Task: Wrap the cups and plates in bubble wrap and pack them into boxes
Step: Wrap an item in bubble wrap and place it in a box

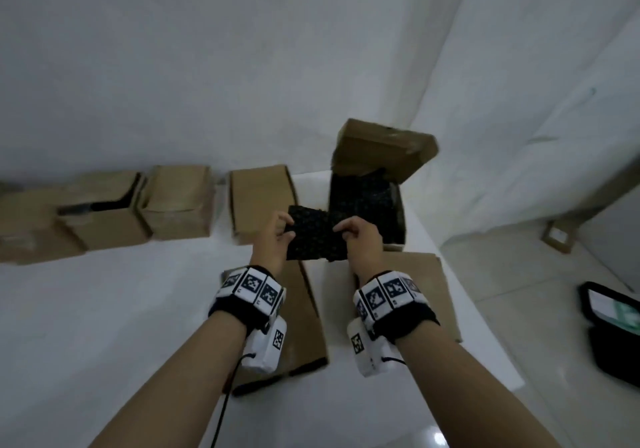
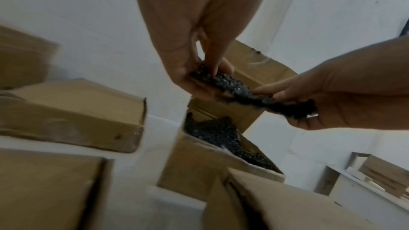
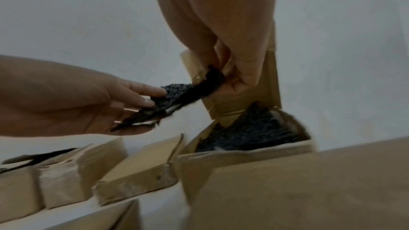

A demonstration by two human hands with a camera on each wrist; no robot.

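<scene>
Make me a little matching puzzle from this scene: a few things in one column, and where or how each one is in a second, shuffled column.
Things:
1. black bubble wrap sheet
2. open box
3. flat cardboard
4. black case

States:
A. lying under the right forearm
B. on the floor at far right
C. pinched between left hand and right hand
D. lid up, black wrap inside

Pairs: 1-C, 2-D, 3-A, 4-B

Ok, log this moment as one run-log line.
left hand: pinches black bubble wrap | right hand: pinches same sheet | open box: holds more wrap | cups, plates: unseen
</scene>
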